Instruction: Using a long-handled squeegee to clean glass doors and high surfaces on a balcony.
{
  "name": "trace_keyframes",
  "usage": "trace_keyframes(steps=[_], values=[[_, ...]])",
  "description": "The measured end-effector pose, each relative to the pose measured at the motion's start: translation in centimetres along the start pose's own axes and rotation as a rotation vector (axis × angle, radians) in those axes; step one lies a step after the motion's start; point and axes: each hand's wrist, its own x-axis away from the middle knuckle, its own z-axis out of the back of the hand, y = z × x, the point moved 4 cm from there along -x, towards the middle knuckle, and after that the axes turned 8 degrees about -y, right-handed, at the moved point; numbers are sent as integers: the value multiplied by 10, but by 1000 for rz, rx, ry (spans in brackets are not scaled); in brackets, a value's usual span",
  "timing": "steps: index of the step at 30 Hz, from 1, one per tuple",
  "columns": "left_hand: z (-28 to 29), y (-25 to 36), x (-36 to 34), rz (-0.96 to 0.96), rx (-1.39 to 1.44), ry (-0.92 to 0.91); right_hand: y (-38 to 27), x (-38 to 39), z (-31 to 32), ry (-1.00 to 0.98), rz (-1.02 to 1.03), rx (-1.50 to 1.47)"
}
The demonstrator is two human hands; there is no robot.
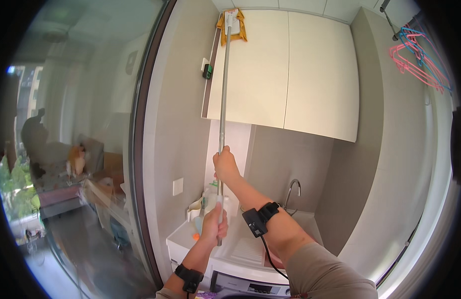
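**Mop head up at the cabinet's top corner**

Both hands gripped the metal pole [222,114]: left hand [213,225] low with fingers closed round it, right hand [225,164] higher, likewise wrapped. Its yellow mop head [232,25] pressed the white wall cabinet [290,70] at the top-left corner; the door faces below seemingly remained to wipe.

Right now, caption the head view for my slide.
Both hands, left below right, raise a long-handled mop against a white wall cabinet.

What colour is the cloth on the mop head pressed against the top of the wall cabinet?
Yellow-orange cloth around a white mop head, seen in the head view.
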Motion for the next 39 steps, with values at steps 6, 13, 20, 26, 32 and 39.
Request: trace_keyframes(steps=[6, 13, 20, 26, 32, 39], values=[[-6, 10, -7, 21, 25, -45, -5, -12, 4, 28, -12, 38], [33, -59, 7, 159, 148, -189, 54, 30, -21, 6, -22, 25], [97, -180, 73, 294, -282, 136, 140, 137, -83, -61, -166, 142], [131, -257, 137, 523, -181, 137, 198, 218, -121, -161, -290, 181], [151, -311, 196, 587, -330, 103, 218, 268, -132, -312, -309, -155], [165, -341, 279, 738, -171, -20, 199, 244, -142, -310, -219, -425]])
